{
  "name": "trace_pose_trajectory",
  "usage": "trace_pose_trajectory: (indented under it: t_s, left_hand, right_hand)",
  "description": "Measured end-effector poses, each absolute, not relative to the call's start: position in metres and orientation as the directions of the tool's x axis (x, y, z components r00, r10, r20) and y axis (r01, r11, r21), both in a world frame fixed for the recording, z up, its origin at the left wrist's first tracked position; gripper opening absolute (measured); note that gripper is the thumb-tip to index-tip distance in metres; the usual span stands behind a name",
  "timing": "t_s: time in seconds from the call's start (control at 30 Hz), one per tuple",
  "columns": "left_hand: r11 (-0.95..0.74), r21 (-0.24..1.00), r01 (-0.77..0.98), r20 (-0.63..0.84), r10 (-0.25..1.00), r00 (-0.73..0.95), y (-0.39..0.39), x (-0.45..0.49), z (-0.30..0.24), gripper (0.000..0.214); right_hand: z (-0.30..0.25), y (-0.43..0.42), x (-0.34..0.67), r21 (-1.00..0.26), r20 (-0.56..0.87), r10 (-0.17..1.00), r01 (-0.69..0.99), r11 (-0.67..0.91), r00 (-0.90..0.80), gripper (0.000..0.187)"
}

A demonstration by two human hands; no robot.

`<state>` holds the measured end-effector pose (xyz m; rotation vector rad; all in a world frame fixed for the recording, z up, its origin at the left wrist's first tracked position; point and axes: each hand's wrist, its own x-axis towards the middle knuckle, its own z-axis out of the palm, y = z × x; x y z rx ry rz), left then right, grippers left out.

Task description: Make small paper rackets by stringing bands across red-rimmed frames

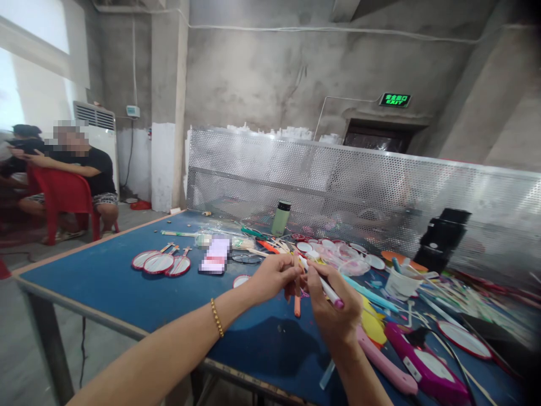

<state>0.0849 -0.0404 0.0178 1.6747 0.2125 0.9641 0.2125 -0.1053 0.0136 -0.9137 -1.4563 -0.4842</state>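
Observation:
Over the blue table (105,282), my left hand (273,277) is closed round an orange stick (297,293) that hangs down from its fingers. My right hand (332,307) pinches a white pen with a pink cap (323,283), its tip meeting the left fingers. A gold bead bracelet (217,317) sits on my left wrist. Both hands touch each other above the table's middle.
Three small round red-rimmed fans (160,263) lie at left. A green bottle (280,218) stands near a perforated metal screen (359,186). Loose sticks, discs, a white cup (399,283), a purple glue gun (426,366) and a black device (442,237) crowd the right. A person sits on a red chair (63,194).

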Motion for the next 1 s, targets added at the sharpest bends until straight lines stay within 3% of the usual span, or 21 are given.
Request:
trace_pose_trajectory:
  t_s: [0.5, 1.0]
  left_hand:
    - [-0.359, 0.880, -0.312, 0.474, 0.600, 0.645, -0.0392, 0.0855, 0.0162, 0.044]
    - [-0.350, 0.877, -0.329, 0.480, 0.607, 0.634, -0.0396, 0.0856, 0.0170, 0.046]
  right_hand:
    - [0.0158, -0.1070, 0.2095, -0.188, 0.964, 0.266, 0.772, 0.607, 0.025, 0.010]
    - [0.0142, -0.1063, 0.2114, -0.199, 0.967, 0.249, 0.771, 0.604, 0.054, 0.009]
